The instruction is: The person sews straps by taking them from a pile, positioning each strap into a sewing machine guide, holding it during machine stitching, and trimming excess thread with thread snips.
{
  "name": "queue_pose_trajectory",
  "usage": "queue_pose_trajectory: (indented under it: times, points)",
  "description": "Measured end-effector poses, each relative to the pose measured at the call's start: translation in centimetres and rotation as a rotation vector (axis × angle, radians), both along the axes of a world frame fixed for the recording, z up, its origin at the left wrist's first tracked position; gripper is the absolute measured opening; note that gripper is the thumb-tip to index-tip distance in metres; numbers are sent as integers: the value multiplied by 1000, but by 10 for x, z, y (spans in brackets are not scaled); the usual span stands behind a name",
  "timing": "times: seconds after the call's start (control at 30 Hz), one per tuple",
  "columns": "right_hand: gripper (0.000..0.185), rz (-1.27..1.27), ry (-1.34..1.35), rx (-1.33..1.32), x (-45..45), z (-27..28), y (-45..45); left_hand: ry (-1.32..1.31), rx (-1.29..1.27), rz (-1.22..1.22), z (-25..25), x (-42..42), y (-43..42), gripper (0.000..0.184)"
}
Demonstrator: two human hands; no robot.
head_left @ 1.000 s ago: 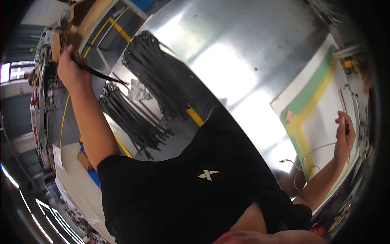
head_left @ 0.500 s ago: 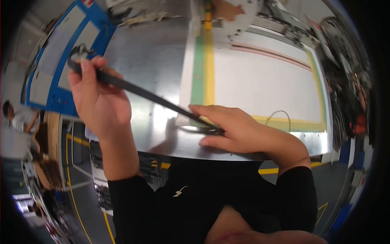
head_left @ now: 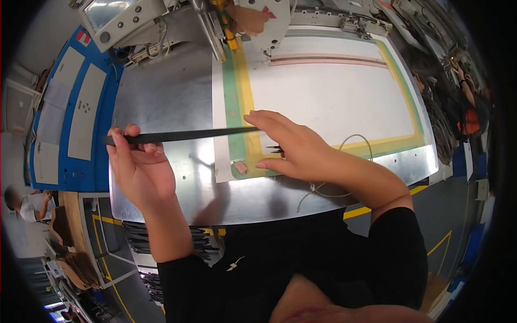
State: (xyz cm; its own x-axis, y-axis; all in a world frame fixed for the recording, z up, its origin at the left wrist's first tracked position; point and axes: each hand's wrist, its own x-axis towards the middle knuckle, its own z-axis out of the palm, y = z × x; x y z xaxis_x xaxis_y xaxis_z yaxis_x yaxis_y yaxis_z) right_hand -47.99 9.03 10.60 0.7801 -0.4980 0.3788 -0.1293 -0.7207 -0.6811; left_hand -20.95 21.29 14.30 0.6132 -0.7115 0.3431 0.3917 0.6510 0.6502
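Note:
A long, flat black strap (head_left: pixel 188 134) is stretched almost level above the metal table. My left hand (head_left: pixel 144 169) is closed on its left end, thumb against fingers. The strap's other end passes behind the fingers of my right hand (head_left: pixel 301 146), which is curled around it over the taped corner of the white panel. A small dark pointed piece (head_left: pixel 276 148) sticks out between that hand's thumb and fingers; I cannot make out what it is.
A metal table (head_left: pixel 161 97) carries a white panel (head_left: pixel 323 97) edged with green and yellow tape. A thin cord (head_left: pixel 323 192) lies by the front edge. Machine parts (head_left: pixel 215 32) overhang the back, and a blue cabinet (head_left: pixel 75 107) stands left. Another person (head_left: pixel 35 207) is at far left.
The strap has swung from a steep slant to nearly level, its left end lower. The hooked loop seen at that end no longer shows. The view has shifted, bringing more of the machine into sight.

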Motion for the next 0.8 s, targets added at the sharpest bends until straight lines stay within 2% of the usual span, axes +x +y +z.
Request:
queue_pose_trajectory:
  times: [0.07, 0.2, 0.23, 0.33, 0.4, 0.43, 0.47, 0.5, 0.6, 0.67, 0.73, 0.8]
  points:
    - [60, 20, 60, 21, 2, -7, -4, -37, -47, -110, -5, -1, 1, 22]
    - [53, 199, 424, 154, 4, 2, -24, -11, -15, -172, -9, 4, 3, 20]
    - [51, 176, 347, 152, 5, 9, -25, -38, -11, -189, -8, 4, 0, 19]
    - [46, 100, 135, 91, 7, 15, -17, 101, 64, -152, -13, 8, -8, 13]
    - [42, 173, 306, 205, 13, 8, -18, 127, 144, -128, -21, 16, -16, 14]
    - [41, 206, 394, 259, 16, 6, -23, 8, 367, -123, -24, 21, -19, 16]
    - [35, 228, 599, 181, 20, 5, -28, -108, 591, -114, -26, 27, -22, 18]
    - [31, 181, 592, 101, 21, 2, -32, -220, 817, -100, -27, 33, -25, 20]
    - [22, 83, 608, -132, 17, -21, -48, -1320, 1148, 317, -24, 75, -42, 28]
    - [19, 67, 687, -259, 11, -41, -59, -1275, 984, 688, -6, 113, -70, 34]
    - [17, 70, 699, -302, 12, -50, -59, -1451, 544, 1021, 14, 162, -112, 44]
    - [17, 63, 697, -328, 12, -54, -57, -1395, 588, 1057, 52, 175, -142, 58]
